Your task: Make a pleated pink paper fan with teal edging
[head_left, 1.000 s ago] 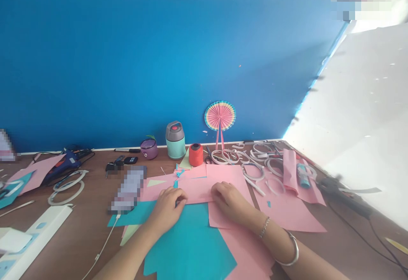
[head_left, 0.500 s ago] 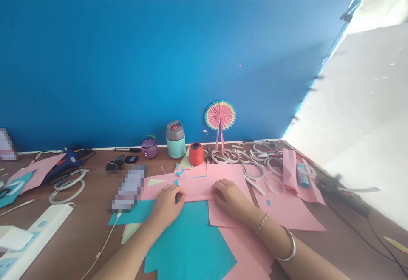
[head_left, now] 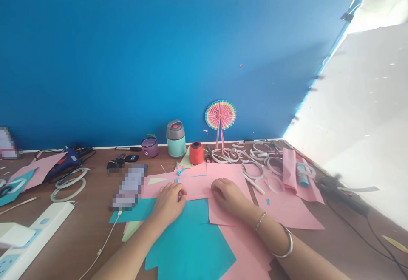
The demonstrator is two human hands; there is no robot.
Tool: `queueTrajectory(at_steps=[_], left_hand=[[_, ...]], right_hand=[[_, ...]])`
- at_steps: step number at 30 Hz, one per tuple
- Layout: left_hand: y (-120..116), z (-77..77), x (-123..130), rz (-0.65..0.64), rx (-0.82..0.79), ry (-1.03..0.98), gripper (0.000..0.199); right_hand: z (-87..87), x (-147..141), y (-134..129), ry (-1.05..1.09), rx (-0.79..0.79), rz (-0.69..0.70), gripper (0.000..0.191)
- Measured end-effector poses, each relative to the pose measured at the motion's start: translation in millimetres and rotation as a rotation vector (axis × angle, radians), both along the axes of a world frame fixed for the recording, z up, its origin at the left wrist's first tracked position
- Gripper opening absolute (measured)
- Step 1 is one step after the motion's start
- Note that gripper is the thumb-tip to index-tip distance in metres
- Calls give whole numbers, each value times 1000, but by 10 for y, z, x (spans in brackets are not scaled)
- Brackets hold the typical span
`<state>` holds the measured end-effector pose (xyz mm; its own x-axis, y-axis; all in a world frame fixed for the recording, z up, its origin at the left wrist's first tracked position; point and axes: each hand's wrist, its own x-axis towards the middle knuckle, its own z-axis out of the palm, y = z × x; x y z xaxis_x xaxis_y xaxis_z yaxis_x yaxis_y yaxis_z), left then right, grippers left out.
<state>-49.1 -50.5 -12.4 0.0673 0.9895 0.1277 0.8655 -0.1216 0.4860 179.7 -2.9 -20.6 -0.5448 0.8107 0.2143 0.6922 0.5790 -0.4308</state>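
A sheet of pink paper lies across a large teal sheet, its near edge running between my two hands. My left hand is at that edge's left end, fingers curled in and thumb against them. At the right end, my right hand rests with bent fingers on the paper. Both hands have the pink paper at their fingertips, though the fingers partly hide the grip. More pink sheets lie under my right forearm.
Behind the papers stand a red thread spool, a teal food jar, a purple cup and a round pleated paper fan. A phone and power strip lie left; white strip rolls right.
Both hands stay at nearly the same places, with slight finger movement. The raised near fold of the pink paper now looks flatter between them.
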Motion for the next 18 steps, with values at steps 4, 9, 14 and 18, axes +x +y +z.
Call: queueTrajectory(at_steps=[4, 9, 14, 18], left_hand=[[-19, 14, 10, -8, -2, 16, 20], [-59, 7, 50, -191, 153, 134, 46], [-60, -23, 41, -347, 216, 219, 58], [-68, 55, -19, -328, 172, 197, 50]], right_hand=[[25, -6, -13, -7, -7, 3, 20], [56, -29, -59, -123, 159, 134, 38], [40, -34, -51, -206, 250, 308, 41], [103, -3, -47, -220, 204, 283, 36]])
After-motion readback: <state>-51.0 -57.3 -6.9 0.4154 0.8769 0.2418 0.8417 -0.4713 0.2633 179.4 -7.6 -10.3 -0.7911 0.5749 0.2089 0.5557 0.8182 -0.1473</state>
